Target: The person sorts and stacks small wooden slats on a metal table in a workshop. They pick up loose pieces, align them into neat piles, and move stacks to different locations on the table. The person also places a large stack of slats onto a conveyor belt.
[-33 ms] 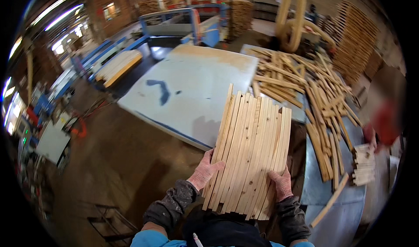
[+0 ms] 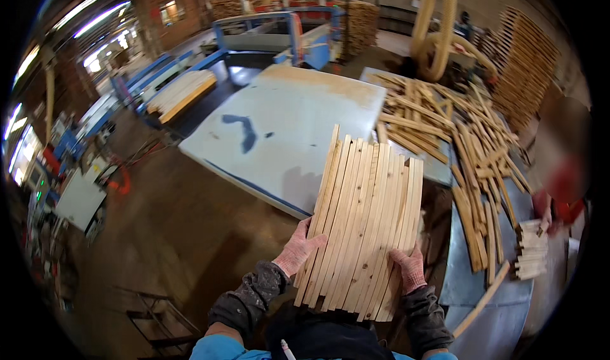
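The fingers (image 2: 312,238) of the left hand (image 2: 297,253) are wrapping over the left edge of a bundle of wooden slats (image 2: 363,223), clamped on it, the glove pressing flat against the outermost slat. The fingers (image 2: 401,257) of the right hand (image 2: 410,270) are gripping the same bundle at its lower right edge, likewise closed on the wood. Both hands are wearing pale pink work gloves, and dark, dusty sleeves are running down from them toward 6 o'clock.

The bundle is being held up in front of the person, just below the centre of the view, its slats lying side by side and fanning slightly, the long ends pointing toward 12 o'clock and tilting a little to the right. Its upper end is overlapping the near corner of a large pale table (image 2: 279,128), which is lying at 11 o'clock from the hands and carrying blue paint marks.

At 2 o'clock, a loose heap of wooden strips (image 2: 457,137) is sprawling across a grey metal surface. At 3 o'clock, another person's hand (image 2: 542,209) is resting near a small stack of short pieces (image 2: 530,249). Far off at 12 o'clock, a blue machine (image 2: 286,36) is standing, and at 1 o'clock tall stacked slats (image 2: 524,61) are leaning.
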The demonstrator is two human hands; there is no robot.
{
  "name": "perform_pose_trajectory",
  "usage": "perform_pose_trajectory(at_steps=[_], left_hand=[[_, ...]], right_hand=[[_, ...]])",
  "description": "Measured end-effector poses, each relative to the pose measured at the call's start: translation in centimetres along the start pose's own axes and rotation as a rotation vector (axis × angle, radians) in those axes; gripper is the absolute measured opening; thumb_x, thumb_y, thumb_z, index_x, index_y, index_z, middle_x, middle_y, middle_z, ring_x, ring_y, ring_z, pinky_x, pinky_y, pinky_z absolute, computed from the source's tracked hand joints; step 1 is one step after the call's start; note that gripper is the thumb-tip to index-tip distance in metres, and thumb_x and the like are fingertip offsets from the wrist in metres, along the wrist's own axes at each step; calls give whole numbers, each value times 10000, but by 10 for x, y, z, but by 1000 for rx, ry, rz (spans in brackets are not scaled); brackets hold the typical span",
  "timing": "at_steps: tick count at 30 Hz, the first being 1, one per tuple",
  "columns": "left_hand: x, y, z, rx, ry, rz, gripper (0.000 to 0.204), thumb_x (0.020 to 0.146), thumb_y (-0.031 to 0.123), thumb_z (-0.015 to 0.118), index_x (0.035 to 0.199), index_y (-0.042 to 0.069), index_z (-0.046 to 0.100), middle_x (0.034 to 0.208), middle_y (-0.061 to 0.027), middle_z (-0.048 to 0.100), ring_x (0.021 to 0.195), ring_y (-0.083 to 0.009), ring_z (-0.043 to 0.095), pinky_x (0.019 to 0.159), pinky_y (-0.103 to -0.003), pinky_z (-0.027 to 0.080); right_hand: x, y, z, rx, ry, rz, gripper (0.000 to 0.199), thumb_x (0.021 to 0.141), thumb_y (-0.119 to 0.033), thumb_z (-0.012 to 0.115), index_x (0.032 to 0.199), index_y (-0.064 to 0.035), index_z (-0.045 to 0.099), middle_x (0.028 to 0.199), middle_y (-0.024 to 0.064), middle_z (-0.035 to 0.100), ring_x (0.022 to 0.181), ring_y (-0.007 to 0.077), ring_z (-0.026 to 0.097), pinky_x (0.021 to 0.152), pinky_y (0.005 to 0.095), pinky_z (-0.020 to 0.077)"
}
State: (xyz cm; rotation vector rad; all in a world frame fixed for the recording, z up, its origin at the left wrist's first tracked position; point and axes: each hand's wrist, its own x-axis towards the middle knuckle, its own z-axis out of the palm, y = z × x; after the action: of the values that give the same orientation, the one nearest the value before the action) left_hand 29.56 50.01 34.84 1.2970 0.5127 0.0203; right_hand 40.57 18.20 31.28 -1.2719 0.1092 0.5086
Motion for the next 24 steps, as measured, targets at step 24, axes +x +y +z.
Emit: perform_pose_trajectory(at_steps=[24], left_hand=[[270, 215, -388, 1028, 292, -180, 743, 1032, 578, 543, 1481, -11, 607, 1527, -351, 564, 1443, -453, 540, 1218, -519, 416]], right_hand=[[292, 16, 436, -155, -200, 68, 654, 933, -47, 731, 1523, 15, 455, 1271, 146, 679, 1076, 252, 691, 974, 387, 578]])
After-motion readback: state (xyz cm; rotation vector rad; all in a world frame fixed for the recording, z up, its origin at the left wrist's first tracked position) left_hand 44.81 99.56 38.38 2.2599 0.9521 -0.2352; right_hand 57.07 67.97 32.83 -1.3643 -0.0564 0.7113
